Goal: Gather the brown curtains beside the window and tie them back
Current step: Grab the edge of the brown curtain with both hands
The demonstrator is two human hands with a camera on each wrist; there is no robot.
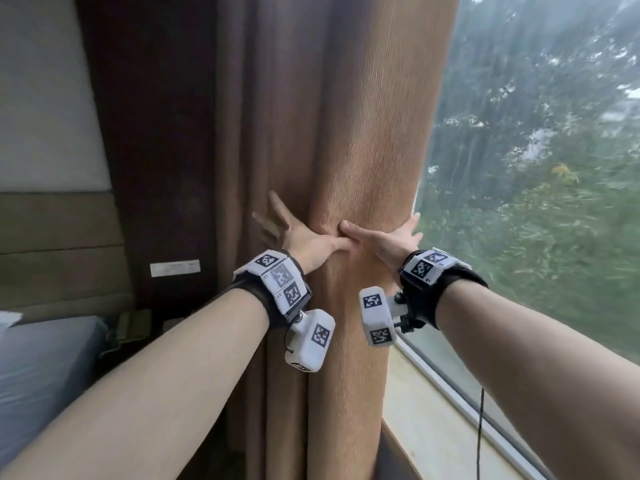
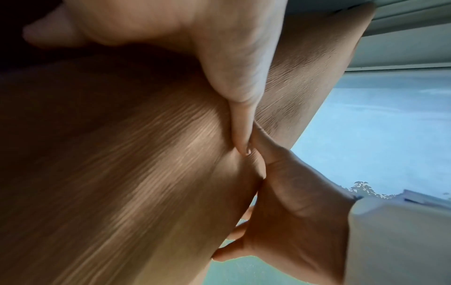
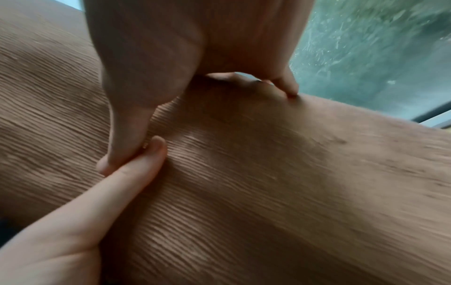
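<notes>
Clasping the brown curtain (image 1: 363,133) at mid-frame, 2 bare hands meet thumb to thumb on its ribbed front. The left hand (image 1: 298,237) presses straight, spread fingers against the darker folds on the left. The right hand (image 1: 391,242) hooks its fingers round the edge beside the window (image 1: 554,168), which fills the right of the frame. A bed (image 1: 41,368) shows at lower left.

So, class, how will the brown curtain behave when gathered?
Probably floppy: the brown curtain dents under the left hand and right hand. Likely fairly heavy: it hangs in thick straight folds. Its ribbed weave should resist slipping.
</notes>
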